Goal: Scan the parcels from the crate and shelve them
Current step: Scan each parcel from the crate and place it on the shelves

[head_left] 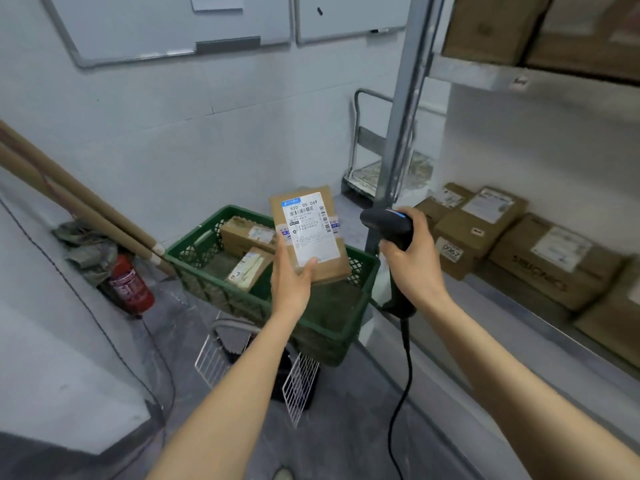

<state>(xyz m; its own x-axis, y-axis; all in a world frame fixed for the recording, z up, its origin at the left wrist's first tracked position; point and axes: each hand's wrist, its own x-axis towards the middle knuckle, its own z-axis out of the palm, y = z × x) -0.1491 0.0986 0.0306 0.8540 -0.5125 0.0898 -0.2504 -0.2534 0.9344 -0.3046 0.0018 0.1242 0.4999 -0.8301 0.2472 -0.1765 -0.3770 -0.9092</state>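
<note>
Several brown boxes (554, 261) sit on the metal shelf (512, 311) at your right. Below your hands, the green crate (221, 292) holds two parcels (247, 237). Your left hand (294, 285) grips a labelled parcel (311, 230) above the crate, label up. Your right hand (417, 261) is wrapped round the black scanner (389, 225), just beside that parcel.

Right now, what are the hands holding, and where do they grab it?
The left hand holds a brown parcel by its bottom edge, thumb pressed on its front. The right hand grips the black scanner round its handle.
</note>
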